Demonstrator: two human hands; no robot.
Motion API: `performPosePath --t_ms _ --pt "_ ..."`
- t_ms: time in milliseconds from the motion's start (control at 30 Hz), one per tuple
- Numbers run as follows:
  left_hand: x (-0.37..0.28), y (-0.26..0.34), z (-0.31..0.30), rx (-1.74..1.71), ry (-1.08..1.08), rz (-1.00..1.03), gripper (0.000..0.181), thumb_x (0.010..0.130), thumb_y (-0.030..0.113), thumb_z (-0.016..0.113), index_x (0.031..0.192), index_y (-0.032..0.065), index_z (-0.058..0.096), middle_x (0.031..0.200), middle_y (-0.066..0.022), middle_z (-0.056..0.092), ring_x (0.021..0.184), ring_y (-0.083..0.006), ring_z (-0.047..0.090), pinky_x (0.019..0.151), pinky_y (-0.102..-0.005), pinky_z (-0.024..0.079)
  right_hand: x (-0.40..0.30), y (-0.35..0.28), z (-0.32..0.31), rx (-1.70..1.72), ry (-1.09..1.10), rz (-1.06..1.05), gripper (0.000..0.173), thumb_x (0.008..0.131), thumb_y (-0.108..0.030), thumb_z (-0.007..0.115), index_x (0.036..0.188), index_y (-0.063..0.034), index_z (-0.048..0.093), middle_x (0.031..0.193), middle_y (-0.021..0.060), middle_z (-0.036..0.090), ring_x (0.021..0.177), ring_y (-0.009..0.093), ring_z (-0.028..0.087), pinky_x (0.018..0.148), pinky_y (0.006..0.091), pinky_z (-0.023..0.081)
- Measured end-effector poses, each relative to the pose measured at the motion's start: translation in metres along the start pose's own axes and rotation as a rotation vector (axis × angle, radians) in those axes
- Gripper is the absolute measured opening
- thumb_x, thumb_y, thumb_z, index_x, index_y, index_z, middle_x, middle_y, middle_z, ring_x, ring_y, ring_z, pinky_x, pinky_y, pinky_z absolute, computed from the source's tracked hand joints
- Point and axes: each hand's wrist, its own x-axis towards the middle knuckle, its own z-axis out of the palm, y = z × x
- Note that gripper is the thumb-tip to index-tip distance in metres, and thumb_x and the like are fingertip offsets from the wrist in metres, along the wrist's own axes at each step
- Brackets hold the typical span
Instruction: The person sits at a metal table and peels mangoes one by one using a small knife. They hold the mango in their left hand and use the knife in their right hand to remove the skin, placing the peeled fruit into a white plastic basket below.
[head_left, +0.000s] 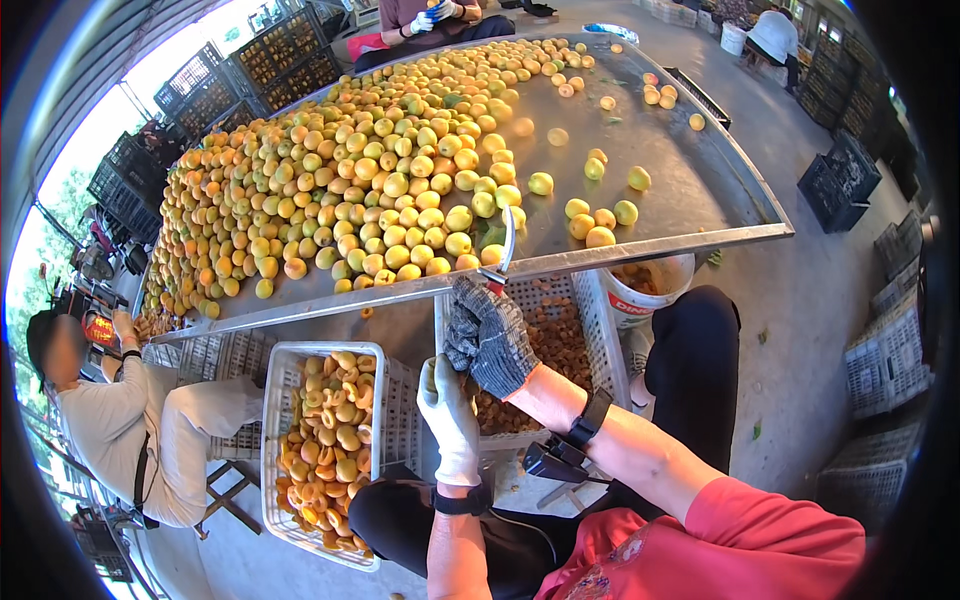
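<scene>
My right hand (491, 341), in a dark grey knitted glove, is closed on a small curved knife (509, 244) with a red handle, its blade pointing up past the table edge. Just below and left of it is my left hand (448, 405), in a white and grey glove, fingers curled; whether it holds anything cannot be told. Whole apricots (360, 180) cover much of the metal table (675, 172) in front. Halved apricots (330, 450) fill a white plastic crate (322, 349) at my left. Apricot pits (559, 330) lie in another white crate (600, 337) beneath my hands.
A white bucket (671, 274) with orange contents stands by my knee. A seated person (112, 420) is at the left; another person (427, 26) sits across the table. Stacked black crates (285, 56) stand behind, and black crates (838, 181) rest on the floor at right.
</scene>
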Motion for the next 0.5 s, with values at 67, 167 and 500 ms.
performPosePath --t_ms 67,167,500 --pt "0.003 -0.008 -0.003 0.036 -0.033 0.001 0.027 0.098 0.028 0.046 0.079 0.0100 0.053 0.065 0.0052 0.040 0.056 -0.0035 0.035 0.051 -0.0201 0.029 -0.002 -0.004 -0.003 -0.044 0.011 -0.019 0.019 0.092 -0.024 0.059 0.078 -0.0144 0.051 0.051 -0.0038 0.040 0.036 0.012 0.038 0.033 0.0281 0.030" --pt "0.002 -0.009 -0.006 0.048 -0.078 -0.051 0.029 0.097 0.031 0.049 0.077 0.0102 0.052 0.066 0.0050 0.042 0.055 -0.0032 0.036 0.050 -0.0198 0.029 -0.005 -0.008 -0.011 -0.033 -0.016 -0.011 0.023 0.093 -0.028 0.058 0.075 -0.0155 0.050 0.052 -0.0041 0.038 0.038 0.011 0.038 0.036 0.0274 0.030" --pt "-0.008 -0.008 0.000 0.196 -0.089 -0.162 0.034 0.095 0.038 0.055 0.082 0.0063 0.059 0.070 0.0027 0.053 0.056 -0.0043 0.045 0.048 -0.0189 0.035 -0.004 -0.030 -0.032 0.042 -0.021 0.176 0.034 0.092 -0.034 0.058 0.065 -0.0208 0.044 0.053 -0.0064 0.035 0.043 0.008 0.036 0.041 0.0248 0.027"
